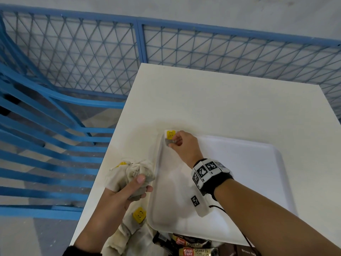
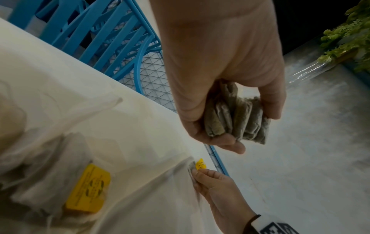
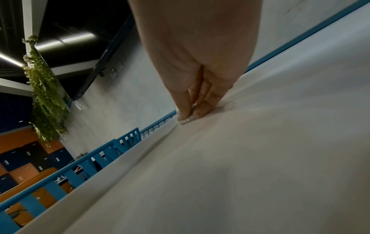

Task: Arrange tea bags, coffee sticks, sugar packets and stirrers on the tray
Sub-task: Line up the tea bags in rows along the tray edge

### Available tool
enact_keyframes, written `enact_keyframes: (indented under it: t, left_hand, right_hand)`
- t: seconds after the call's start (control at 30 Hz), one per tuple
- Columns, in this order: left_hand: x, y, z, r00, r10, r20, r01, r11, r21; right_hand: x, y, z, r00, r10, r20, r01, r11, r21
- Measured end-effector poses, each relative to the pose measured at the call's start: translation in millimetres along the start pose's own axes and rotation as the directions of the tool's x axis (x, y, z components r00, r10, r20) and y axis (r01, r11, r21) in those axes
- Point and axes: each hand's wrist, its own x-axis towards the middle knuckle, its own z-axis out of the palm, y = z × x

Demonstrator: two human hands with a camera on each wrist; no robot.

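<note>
A white tray [image 1: 258, 163] lies on the white table. At the tray's far left corner my right hand [image 1: 177, 142] pinches a single tea bag [image 1: 168, 138] with a yellow tag, holding it down against the tray floor; the left wrist view shows that tea bag [image 2: 197, 165] under the right hand [image 2: 202, 174], and the right wrist view shows the fingertips [image 3: 186, 113] pressed on its edge. My left hand [image 1: 136, 183] hovers left of the tray, gripping a bunch of tea bags [image 1: 129, 174], their grey-green pouches [image 2: 236, 120] fanned out in its curled fingers.
More loose tea bags [image 1: 139, 216] with yellow tags lie near the table's front left. Coffee sticks [image 1: 197, 251] labelled granules sit just in front of the tray. A blue mesh fence [image 1: 166, 52] borders the table; a blue chair [image 1: 36, 126] stands to the left.
</note>
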Motion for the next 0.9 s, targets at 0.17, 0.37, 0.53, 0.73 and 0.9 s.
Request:
enact_keyframes:
  t: [0.17,0.37,0.53,0.73,0.9]
  left_hand:
    - [2,0,3,1.0,-0.01,0.01,0.011,1.0,-0.02]
    - [5,0,6,0.999,-0.044,0.029,0.046,0.996,-0.074]
    - [10,1,9,0.998,-0.034,0.05,0.036,0.998,-0.047]
    - [15,-1,15,0.994,-0.015,0.104,0.01,0.999,0.049]
    - [18,-1,15,0.993,-0.01,0.12,0.001,0.997,0.072]
  right_hand:
    - [5,-1,2,1.0,-0.015,-0.014,0.015,1.0,-0.019]
    - [-8,-16,-15,0.999,-0.041,-0.019,0.04,0.997,-0.062]
    - [-43,-53,-42,0.954,0.092,0.286,-0.151,0.969,0.194]
    - [-83,-78,-57,0.813,0.026,0.582,-0.322,0.852,0.412]
    - [-87,-72,-54,0.843,0.041,0.536,-0.324,0.835,0.446]
